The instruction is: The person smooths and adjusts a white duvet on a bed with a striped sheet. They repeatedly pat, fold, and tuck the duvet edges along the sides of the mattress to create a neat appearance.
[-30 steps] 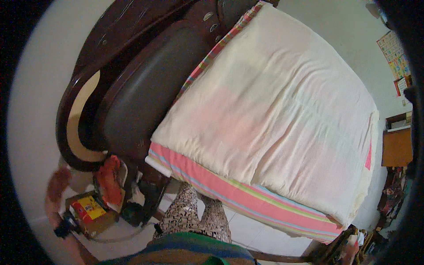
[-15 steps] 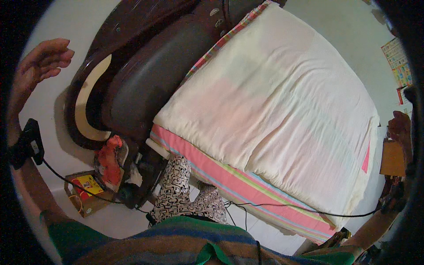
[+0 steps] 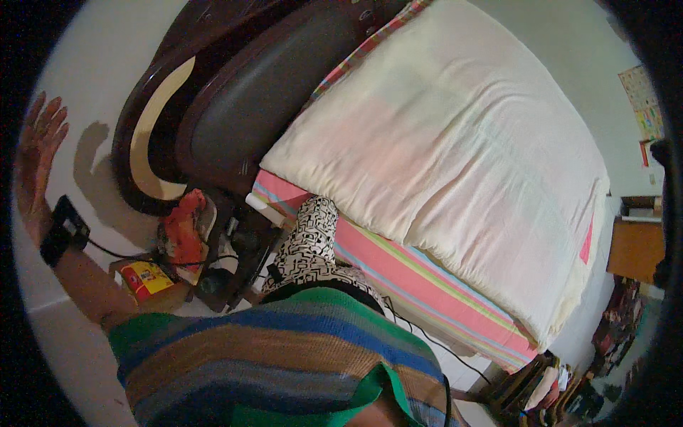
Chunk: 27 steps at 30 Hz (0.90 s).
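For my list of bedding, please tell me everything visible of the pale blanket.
The blanket is pale cream with faint pink and greenish patches; it looks like soft, padded cloth. It lies spread out on pink, blue and yellow-green striped bedding, which shows along its near edge. Long wrinkles cross it, and the near edge is puckered. A patterned trouser leg reaches that edge; whether they touch is unclear. The left hand is apart from it.

- We see a cream quilt (image 3: 441, 128) on the bed (image 3: 395, 272), faintly pink in places.
- Pink, yellow-green and pale-blue stripes run along the sheet (image 3: 455, 317) at the bed's near edge.
- We see red-and-green plaid cloth (image 3: 366, 46) at its left edge.
- Our shirt (image 3: 270, 349) is striped green, blue, brown and grey.
- Our trousers (image 3: 306, 242) are patterned black-and-white.
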Tool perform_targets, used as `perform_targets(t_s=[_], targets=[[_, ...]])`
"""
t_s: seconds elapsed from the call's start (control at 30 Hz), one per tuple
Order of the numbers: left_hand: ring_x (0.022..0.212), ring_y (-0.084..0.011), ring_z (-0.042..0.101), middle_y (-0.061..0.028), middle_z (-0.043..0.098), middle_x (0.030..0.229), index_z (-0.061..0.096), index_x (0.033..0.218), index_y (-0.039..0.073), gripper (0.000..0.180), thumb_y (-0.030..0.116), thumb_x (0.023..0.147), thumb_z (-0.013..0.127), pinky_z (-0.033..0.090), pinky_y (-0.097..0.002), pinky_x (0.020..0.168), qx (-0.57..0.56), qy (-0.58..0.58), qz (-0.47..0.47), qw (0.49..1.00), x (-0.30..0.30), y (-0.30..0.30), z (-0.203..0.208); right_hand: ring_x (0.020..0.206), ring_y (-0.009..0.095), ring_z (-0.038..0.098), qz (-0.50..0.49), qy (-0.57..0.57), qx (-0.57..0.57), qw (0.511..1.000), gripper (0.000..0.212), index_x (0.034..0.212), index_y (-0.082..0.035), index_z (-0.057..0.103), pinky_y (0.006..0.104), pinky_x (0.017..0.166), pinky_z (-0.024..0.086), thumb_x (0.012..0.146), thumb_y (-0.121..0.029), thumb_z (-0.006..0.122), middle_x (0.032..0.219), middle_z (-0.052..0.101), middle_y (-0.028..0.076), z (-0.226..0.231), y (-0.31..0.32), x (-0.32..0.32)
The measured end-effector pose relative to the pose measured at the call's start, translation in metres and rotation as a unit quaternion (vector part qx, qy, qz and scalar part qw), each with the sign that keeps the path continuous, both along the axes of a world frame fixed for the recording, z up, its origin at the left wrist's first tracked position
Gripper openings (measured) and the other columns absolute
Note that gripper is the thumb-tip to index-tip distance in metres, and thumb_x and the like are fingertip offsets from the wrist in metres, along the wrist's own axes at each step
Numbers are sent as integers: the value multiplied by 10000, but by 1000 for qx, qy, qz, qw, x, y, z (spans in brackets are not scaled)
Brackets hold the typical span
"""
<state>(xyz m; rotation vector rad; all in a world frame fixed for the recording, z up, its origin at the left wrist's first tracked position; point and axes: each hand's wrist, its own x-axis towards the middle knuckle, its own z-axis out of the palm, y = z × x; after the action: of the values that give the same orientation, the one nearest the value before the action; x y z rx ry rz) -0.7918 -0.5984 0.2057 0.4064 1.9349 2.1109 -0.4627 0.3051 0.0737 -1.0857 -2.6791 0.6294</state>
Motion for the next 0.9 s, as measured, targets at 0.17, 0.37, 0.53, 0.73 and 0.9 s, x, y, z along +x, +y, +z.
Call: perform_targets(t_s=[0.17,0.37,0.53,0.73,0.9], targets=[[1362,-272,267,-163,274,1468,237,1438,67,663,473,940,396,184,-400,1131,2,64,41,997,-34,-23,-93,1005,219,591,4,-3,-49,999,320,1171,-31,518,361,848,493,907,-209,548,1084,602,105,-14,-77,26],[1370,-238,249,-127,210,1499,236,1445,84,621,444,956,366,192,-378,1119,-61,12,93,994,-11,-105,-194,1010,215,591,17,-12,-74,997,320,1178,-32,516,356,852,493,911,-206,540,1092,601,102,-16,-129,35],[1309,-201,278,-95,222,1437,283,1382,87,554,408,947,398,231,-352,1077,-259,72,175,947,28,-194,-167,1014,212,591,53,-10,-81,995,320,1184,-33,515,353,855,493,915,-204,533,1099,600,100,-16,-130,23],[1175,-178,363,-68,333,1281,380,1256,94,447,384,924,456,292,-331,999,-328,122,237,906,63,-139,-80,1020,209,590,137,-29,-79,987,320,1191,-34,512,349,859,493,919,-202,525,1108,599,97,-6,-123,-49],[1063,-159,434,-45,425,1151,461,1150,100,362,363,906,504,343,-313,935,-259,178,35,949,10,17,3,1024,206,590,258,-41,-47,964,320,1197,-35,511,345,863,493,923,-200,519,1115,598,94,5,-95,-154]])
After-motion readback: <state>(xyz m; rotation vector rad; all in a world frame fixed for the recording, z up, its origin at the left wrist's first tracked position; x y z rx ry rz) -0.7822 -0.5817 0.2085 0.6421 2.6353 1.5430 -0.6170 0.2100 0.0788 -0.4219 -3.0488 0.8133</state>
